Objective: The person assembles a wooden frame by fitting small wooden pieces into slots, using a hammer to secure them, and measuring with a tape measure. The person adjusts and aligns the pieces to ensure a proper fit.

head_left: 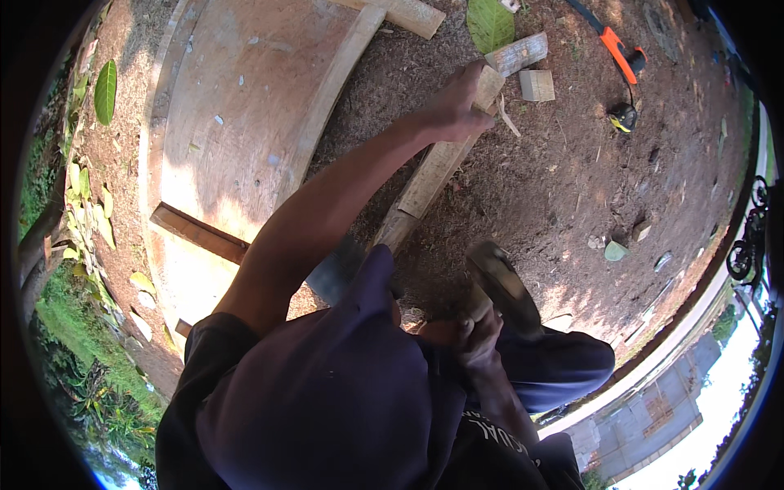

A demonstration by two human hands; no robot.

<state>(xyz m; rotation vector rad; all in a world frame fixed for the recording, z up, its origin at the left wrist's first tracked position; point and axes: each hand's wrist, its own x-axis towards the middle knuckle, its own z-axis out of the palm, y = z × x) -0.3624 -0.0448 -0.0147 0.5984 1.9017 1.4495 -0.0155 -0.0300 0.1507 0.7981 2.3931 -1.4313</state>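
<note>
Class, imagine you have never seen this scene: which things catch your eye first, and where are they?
The left hand reaches far out at top centre, gripping the upper end of a long wooden plank that slants down over the bare soil. Lower, right of centre, the right hand holds a dark-headed tool. A large curved wooden panel fills the upper left.

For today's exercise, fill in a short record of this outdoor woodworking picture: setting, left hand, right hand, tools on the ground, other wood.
Setting: bare soil, with a large curved wooden panel lying on it
Left hand: gripping the top end of a long wooden plank
Right hand: closed round a blurred tool head, kind unclear
Tools on the ground: orange-handled saw, tape measure
Other wood: small offcut block
</note>
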